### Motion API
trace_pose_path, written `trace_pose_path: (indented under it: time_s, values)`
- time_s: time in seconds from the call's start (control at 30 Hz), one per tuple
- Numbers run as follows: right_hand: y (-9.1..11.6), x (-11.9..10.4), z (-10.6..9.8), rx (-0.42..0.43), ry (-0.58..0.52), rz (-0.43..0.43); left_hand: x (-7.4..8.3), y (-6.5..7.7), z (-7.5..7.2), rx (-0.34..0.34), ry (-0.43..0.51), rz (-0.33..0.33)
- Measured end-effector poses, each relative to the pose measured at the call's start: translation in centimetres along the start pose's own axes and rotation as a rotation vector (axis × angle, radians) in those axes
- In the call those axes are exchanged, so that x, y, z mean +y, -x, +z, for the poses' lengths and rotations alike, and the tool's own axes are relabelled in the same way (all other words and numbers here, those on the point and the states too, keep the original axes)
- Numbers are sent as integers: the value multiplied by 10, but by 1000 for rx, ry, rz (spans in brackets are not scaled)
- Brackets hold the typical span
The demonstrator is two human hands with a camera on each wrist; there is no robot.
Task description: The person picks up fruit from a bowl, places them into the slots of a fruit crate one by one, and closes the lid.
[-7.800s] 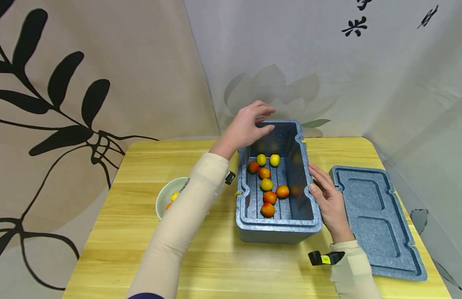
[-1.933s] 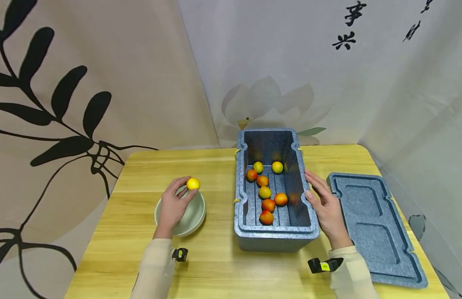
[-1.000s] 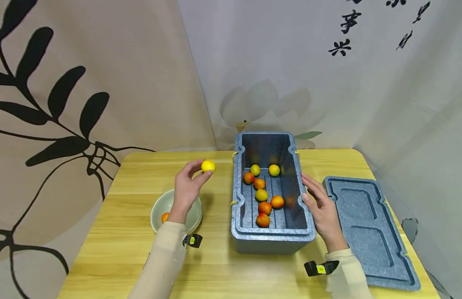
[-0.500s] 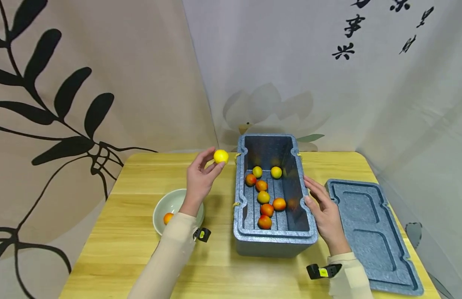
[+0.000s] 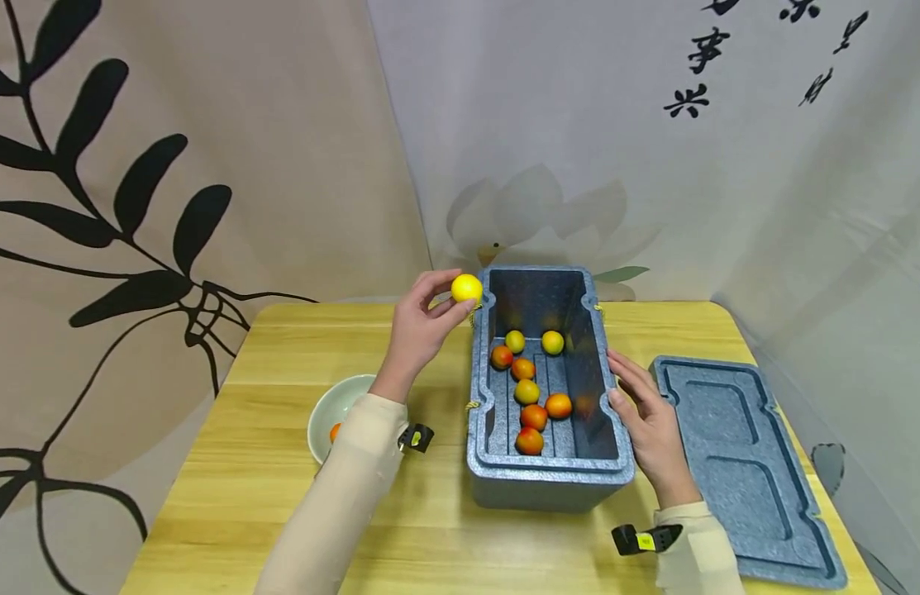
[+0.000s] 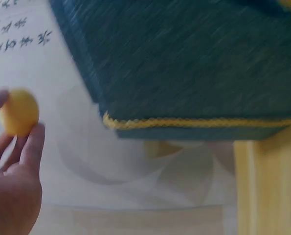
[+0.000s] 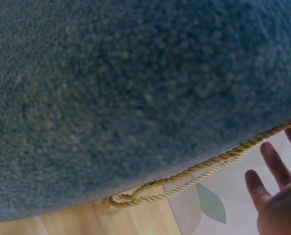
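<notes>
My left hand (image 5: 424, 324) pinches a small round yellow fruit (image 5: 467, 288) between thumb and fingertips, above the left rim of the blue-grey foam box (image 5: 478, 442) near its far end. In the left wrist view the same yellow fruit (image 6: 19, 112) shows between thumb and fingers, beside the box wall (image 6: 184, 63). Inside the box lie several yellow and orange-red fruits (image 5: 533, 416). My right hand (image 5: 650, 427) rests against the box's right side, fingers extended along the rim. The right wrist view shows these fingers (image 7: 277, 166) near a yellow rope (image 7: 199, 178).
A pale green bowl (image 5: 321, 413) stands left of the box, partly hidden by my left forearm, with an orange fruit (image 5: 335, 432) showing in it. The grooved box lid (image 5: 750, 471) lies on the wooden table (image 5: 229, 463) at right. A printed cloth hangs behind.
My left hand came back from the box to the bowl, took the yellow fruit, and carried it right and away to the box's left rim. My right hand stays at the box's side.
</notes>
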State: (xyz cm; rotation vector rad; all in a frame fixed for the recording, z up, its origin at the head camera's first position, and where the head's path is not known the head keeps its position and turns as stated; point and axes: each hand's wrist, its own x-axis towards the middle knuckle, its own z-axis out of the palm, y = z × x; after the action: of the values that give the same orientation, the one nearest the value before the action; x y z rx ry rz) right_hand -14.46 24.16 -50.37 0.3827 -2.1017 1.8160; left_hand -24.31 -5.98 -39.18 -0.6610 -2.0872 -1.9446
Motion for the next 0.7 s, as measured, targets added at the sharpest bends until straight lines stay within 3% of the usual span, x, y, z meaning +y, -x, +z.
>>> trace_pose_path:
  time_s: [0.2, 0.33, 0.43, 0.7]
  values:
    - [-2, -17, 5, -11, 8, -2, 8, -15, -4, -85, -10, 11]
    - [-4, -28, 6, -6, 20, 13, -1, -25, 0, -107, -19, 12]
    - [-4, -31, 6, -6, 22, 24, -9, -32, 5, -117, -14, 9]
    - [-3, -29, 5, -8, 11, 7, -4, -54, 18, -168, -38, -1]
